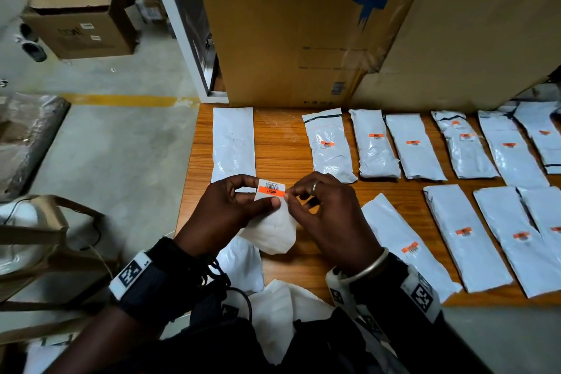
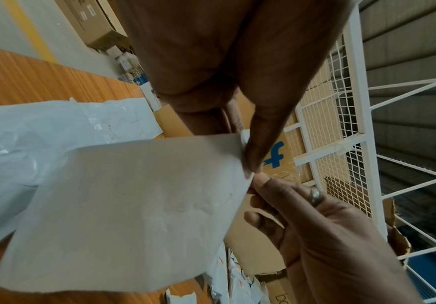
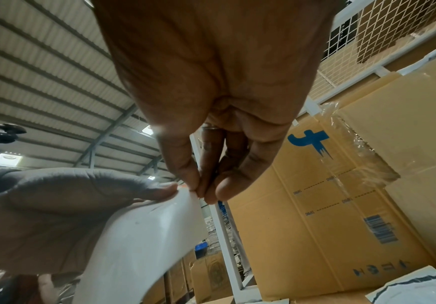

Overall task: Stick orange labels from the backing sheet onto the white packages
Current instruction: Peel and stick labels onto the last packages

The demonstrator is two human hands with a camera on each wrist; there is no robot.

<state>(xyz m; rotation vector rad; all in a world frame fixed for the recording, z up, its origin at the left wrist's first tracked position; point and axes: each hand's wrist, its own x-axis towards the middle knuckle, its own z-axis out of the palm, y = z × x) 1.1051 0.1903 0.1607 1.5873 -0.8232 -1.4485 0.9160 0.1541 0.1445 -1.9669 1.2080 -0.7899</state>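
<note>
My left hand [image 1: 239, 200] holds a curled white backing sheet [image 1: 271, 229] above the table's front edge, thumb and forefinger pinching its top end. An orange label with a barcode [image 1: 271, 188] sits at that top end. My right hand [image 1: 315, 200] pinches the right corner of the label between thumb and forefinger. The sheet's plain underside [image 2: 133, 205] fills the left wrist view, and the right wrist view shows the fingertips [image 3: 201, 189] meeting at the sheet's edge [image 3: 159, 226]. An unlabelled white package [image 1: 233, 143] lies beyond the left hand. Several labelled packages [image 1: 329, 146] lie to the right.
A large cardboard box [image 1: 318, 27] with a blue logo stands at the back of the wooden table [image 1: 282, 143]. More white packages [image 1: 467, 237] with orange labels cover the table's right half. Smaller boxes [image 1: 82, 24] sit on the concrete floor at the left. A white wire rack [image 2: 341, 123] rises behind.
</note>
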